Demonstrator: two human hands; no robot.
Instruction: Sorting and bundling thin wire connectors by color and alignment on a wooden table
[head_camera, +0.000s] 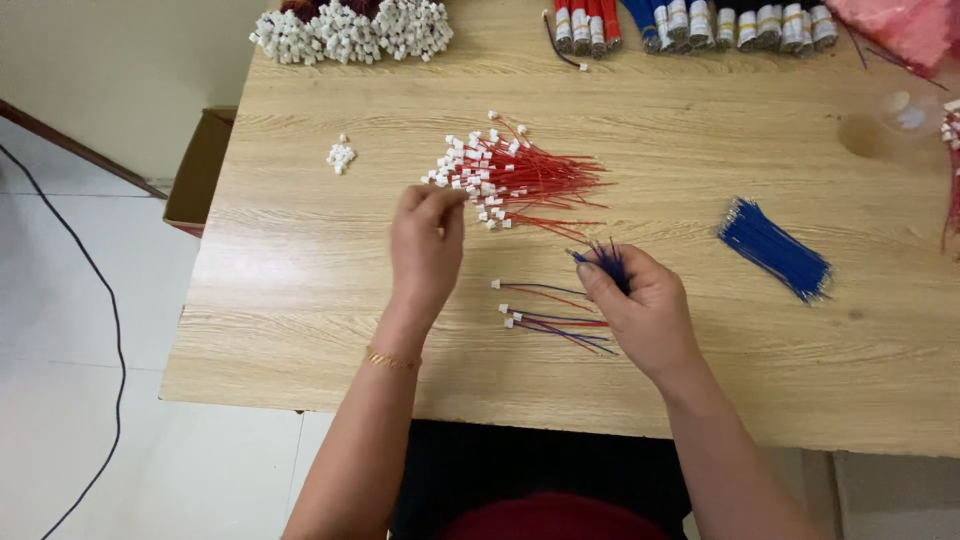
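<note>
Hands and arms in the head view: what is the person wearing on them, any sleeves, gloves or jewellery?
Both arms are bare to the frame's bottom edge, with no sleeves or gloves showing. The left hand has a thin gold-coloured bracelet at the wrist. The right hand shows no jewellery or watch.

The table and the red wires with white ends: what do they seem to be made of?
The table looks like wood or wood-look laminate: pale grain, slight sheen. The red wires seem plastic-coated, thin and smooth; their white ends look like moulded plastic.
</note>
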